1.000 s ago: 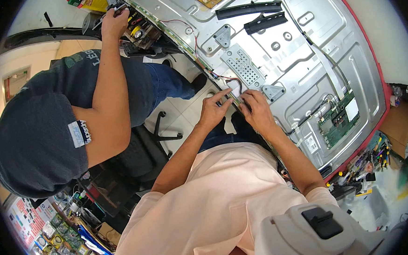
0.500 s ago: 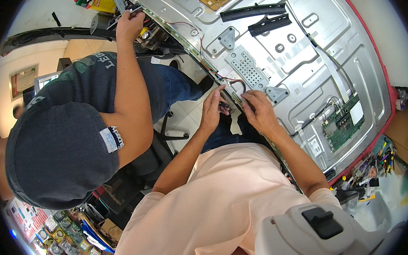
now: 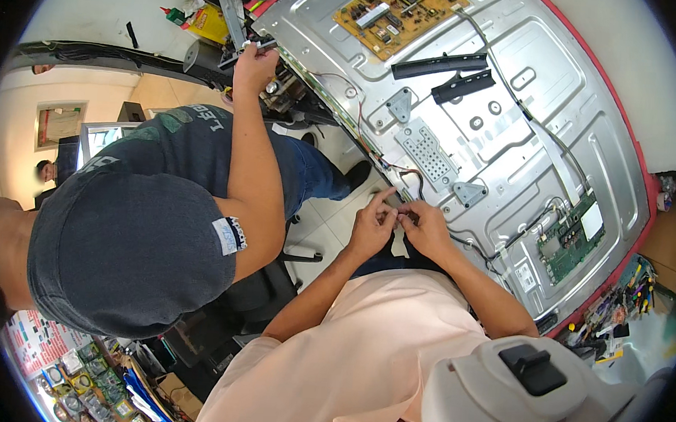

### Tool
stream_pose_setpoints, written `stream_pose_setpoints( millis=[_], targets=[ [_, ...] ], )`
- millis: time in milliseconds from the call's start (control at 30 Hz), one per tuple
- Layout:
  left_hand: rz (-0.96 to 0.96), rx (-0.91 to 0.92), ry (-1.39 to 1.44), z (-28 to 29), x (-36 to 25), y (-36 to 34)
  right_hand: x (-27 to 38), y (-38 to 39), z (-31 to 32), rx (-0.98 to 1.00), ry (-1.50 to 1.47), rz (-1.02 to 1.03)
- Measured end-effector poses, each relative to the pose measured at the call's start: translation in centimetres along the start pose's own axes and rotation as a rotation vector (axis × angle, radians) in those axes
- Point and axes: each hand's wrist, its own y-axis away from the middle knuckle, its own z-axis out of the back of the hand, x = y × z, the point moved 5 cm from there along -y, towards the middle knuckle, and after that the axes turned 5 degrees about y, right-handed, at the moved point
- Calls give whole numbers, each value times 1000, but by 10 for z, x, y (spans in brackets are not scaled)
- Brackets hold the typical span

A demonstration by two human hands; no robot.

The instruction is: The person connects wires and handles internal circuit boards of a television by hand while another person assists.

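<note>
A large silver metal panel [image 3: 503,167], the back of a flat screen, lies in front of me. Over its near edge my hands almost meet. My left hand [image 3: 373,225] has its index finger extended along the edge and its other fingers curled; whatever they hold is hidden. Close beside it, the fingertips of my right hand [image 3: 425,230] are pinched together at the edge strip, on something too small to name. Just beyond my fingers a dark cable [image 3: 419,181] and thin red wires [image 3: 371,151] run along the edge. A perforated metal plate [image 3: 428,152] sits nearby.
On the panel are a yellow-brown circuit board [image 3: 396,17], black plastic brackets [image 3: 440,65] and a green circuit board [image 3: 571,241]. At my left a co-worker in a dark cap [image 3: 130,252] reaches a hand [image 3: 254,68] to the panel's corner. Assorted tools [image 3: 618,305] lie at right.
My view has shifted, so the panel sits lower and further right. My hands have come closer together at the edge. A small black object seen in my left hand is now hidden.
</note>
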Motion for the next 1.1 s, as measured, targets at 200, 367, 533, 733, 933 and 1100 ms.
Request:
stream_pose_setpoints(
  millis=[200,367,533,733,933,1100],
  targets=[
    [-9,97,-53,1,-3,7,-10,8,-3,-44,-127,-106],
    [-67,223,-106,-4,-12,6,-7,21,5,-72,-26,-131],
    [48,434,-55,-7,-5,0,3,61,-2,-407,30,-84],
    [77,703,-224,26,38,-15,-14,126,-20,-824,-48,-222],
    [196,772,-371,41,102,-27,-30,257,-45,-1275,-255,-459],
    [88,931,-510,20,149,-59,-38,394,-55,-1617,-241,-663]
  ],
)
